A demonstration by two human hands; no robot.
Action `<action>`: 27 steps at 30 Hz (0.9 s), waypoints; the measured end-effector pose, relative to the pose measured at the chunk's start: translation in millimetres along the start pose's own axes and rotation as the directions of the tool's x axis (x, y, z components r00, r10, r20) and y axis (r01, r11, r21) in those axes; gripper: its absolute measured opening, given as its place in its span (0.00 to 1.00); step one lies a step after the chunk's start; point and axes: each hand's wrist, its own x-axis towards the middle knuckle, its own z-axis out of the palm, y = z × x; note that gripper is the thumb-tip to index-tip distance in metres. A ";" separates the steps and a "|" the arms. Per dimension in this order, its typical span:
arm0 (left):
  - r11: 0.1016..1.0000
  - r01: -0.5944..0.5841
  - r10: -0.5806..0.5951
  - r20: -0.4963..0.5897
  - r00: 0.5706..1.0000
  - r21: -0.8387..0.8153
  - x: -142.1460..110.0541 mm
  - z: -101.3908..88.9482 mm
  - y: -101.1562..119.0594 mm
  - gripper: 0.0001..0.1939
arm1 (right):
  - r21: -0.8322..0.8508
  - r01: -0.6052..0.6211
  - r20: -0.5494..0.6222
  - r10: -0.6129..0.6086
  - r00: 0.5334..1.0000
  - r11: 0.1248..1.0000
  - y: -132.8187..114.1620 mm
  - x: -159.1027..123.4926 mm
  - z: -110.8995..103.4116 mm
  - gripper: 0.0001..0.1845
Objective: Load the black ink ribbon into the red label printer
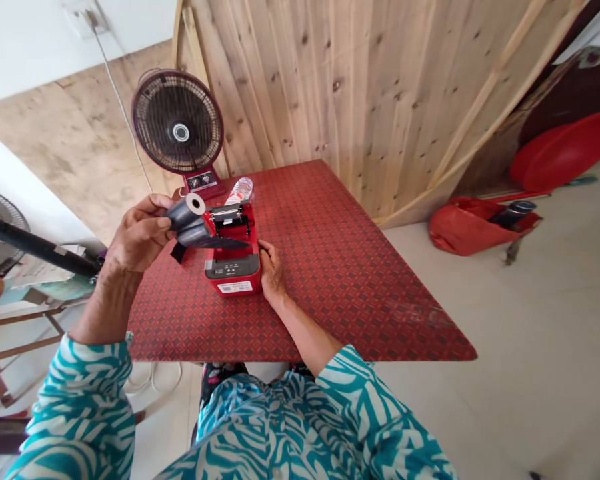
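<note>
A small red printer (233, 267) with its lid raised sits on a red patterned table (330, 267). My left hand (140, 233) is closed around a dark ribbon on two rolls (190, 220), held just above and left of the printer's open bay; a strip of the ribbon stretches toward the printer. My right hand (271, 270) rests against the printer's right side, fingers pressed to its casing.
A maroon table fan (179, 127) stands at the table's back, with a clear plastic bottle (240, 190) lying behind the printer. Wooden planks line the wall. A red bag (473, 227) and red basins (565, 153) lie on the floor at right. Another fan (0, 233) and chairs stand at left.
</note>
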 end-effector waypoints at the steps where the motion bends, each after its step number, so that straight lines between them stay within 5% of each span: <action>1: 0.999 0.004 -0.004 0.003 1.000 -0.036 -3.4 -2.6 4.8 0.16 | 0.003 -0.003 -0.001 0.003 1.000 1.000 -0.1 0.2 -0.4 0.18; 4: 0.997 0.064 -0.060 0.063 0.996 -0.053 -9.6 4.5 3.6 0.17 | 0.018 -0.008 0.004 0.008 1.000 1.000 0.4 0.8 -1.2 0.17; 12: 0.964 0.264 -0.257 0.167 0.952 -0.024 9.2 47.9 -40.1 0.21 | 0.007 0.002 0.001 -0.002 1.000 1.000 3.0 1.1 -0.2 0.17; 18: 0.977 0.193 -0.175 0.176 0.969 -0.093 -4.5 27.8 -8.0 0.23 | 0.009 0.009 0.013 -0.010 1.000 1.000 2.8 1.9 0.7 0.17; 27: 0.994 0.113 -0.105 0.278 0.955 -0.013 -69.7 13.7 30.7 0.18 | 0.004 0.011 0.000 -0.011 1.000 1.000 4.3 4.1 0.1 0.17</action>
